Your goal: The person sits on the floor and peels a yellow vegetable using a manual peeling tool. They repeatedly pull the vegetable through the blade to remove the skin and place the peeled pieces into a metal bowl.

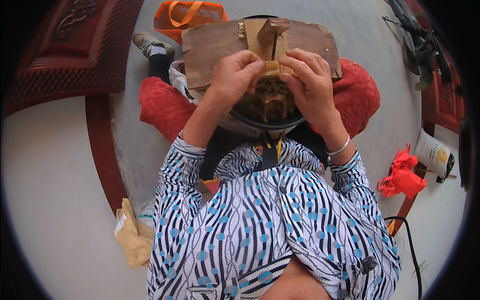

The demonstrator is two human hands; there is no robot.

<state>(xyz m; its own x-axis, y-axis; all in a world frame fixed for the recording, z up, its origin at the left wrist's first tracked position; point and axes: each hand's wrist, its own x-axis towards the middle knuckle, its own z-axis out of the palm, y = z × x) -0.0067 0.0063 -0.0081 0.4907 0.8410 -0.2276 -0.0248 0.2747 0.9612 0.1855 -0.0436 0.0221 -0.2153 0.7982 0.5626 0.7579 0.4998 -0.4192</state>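
Observation:
A short yellowish-brown strip or roll (272, 68), its material unclear, lies between my hands at the front edge of a wooden jig. My left hand (238, 73) pinches its left end between thumb and fingers. At its right end, the fingertips of my right hand (311, 80) grip it. The jig is a lighter flat board (254, 33) with an upright wooden block (270, 32) and a dark slot beside it. Under it lies a worn wooden board (210, 48). Below my hands, a black basin (258, 123) holds blurred brown strips or scraps (275, 103).
Small yellowish pieces (241, 30) sit on the board's far side. Beyond stands an orange bag (176, 17). My knees in red cloth (165, 105) flank the basin. A red bag (403, 174) and a white sack (433, 150) lie right; brown paper (133, 240) lies left.

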